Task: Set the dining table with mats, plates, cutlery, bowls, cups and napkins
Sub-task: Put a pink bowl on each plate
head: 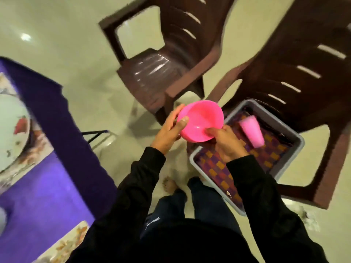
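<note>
A bright pink bowl [201, 120] is held up between both hands, above the floor and just left of a grey tub. My left hand [169, 133] grips its left rim, thumb inside the bowl. My right hand [226, 143] holds the right rim, thumb over the edge. The grey tub [296, 149] sits on a brown chair and holds a pale pink cup [250, 130] lying on its side on checked purple and orange cloth [214, 164]. At the left, the table with a purple cloth [43, 196] carries a floral mat [34, 152] with a white plate [11, 133] on it.
Two brown plastic chairs stand ahead: one [163, 63] empty at centre, one [296, 73] at right under the tub. A second floral mat [64, 245] lies at the table's near edge. My bare foot [171, 185] is on the pale tiled floor.
</note>
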